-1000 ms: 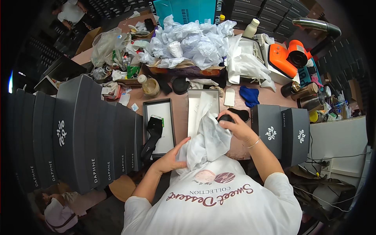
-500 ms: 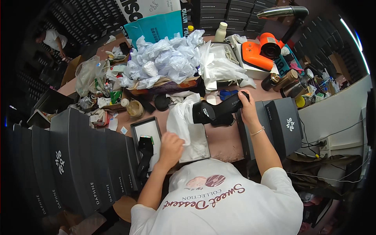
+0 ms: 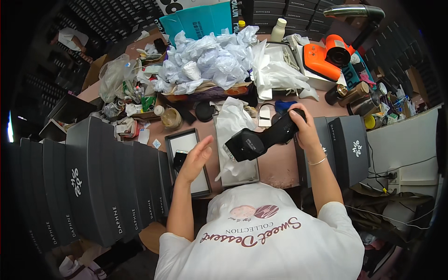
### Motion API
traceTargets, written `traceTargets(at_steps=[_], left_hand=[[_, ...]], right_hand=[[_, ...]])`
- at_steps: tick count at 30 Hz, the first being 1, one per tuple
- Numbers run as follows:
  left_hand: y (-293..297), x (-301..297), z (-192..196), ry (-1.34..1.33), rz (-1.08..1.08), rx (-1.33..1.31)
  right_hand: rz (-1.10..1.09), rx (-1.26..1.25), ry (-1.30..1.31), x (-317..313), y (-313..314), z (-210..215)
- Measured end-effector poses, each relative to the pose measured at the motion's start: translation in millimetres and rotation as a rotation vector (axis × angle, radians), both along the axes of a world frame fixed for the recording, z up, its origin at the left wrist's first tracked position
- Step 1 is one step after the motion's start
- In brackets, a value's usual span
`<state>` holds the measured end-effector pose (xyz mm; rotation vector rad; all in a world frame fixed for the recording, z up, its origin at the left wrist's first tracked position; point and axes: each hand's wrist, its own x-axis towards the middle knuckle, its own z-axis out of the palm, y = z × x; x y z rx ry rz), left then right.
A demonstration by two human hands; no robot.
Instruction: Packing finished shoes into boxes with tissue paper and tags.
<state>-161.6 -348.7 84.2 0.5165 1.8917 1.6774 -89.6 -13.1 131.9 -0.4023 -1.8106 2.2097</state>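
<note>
Over the open shoebox in the middle, my right hand (image 3: 305, 130) grips a black shoe (image 3: 254, 142) by one end. The shoe is tilted, and its lower left edge glitters with stones. My left hand (image 3: 198, 161) is open, fingers stretched, apart from the shoe on its left. White tissue paper (image 3: 233, 119) spreads across the shoebox (image 3: 245, 181) below and behind the shoe. Just left stands a dark box part with a pale inside (image 3: 188, 140). A second black piece with a glittering edge (image 3: 179, 158) lies there, partly hidden by my left hand.
Stacked dark shoeboxes flank me at left (image 3: 95, 177) and right (image 3: 350, 149). A heap of crumpled white paper (image 3: 210, 63) fills the back middle. An orange heat-gun-like device (image 3: 322, 60) stands back right. A jar (image 3: 171, 119) and clutter sit back left.
My left hand has let go of the white tissue paper and opened. The tissue now lies over the box. The shoe in my right hand has turned, showing its glittering edge.
</note>
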Motion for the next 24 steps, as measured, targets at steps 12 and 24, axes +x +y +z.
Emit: traceTargets(at_steps=[12,24], left_hand=[[48,20,-61,-1.333,-0.243,0.994],[42,18,-32,-0.976,0.482,0.982]], right_hand=[[0.336,0.737,-0.241,-36,5,-59],[0.226,1.066,-0.312,1,15,-181]])
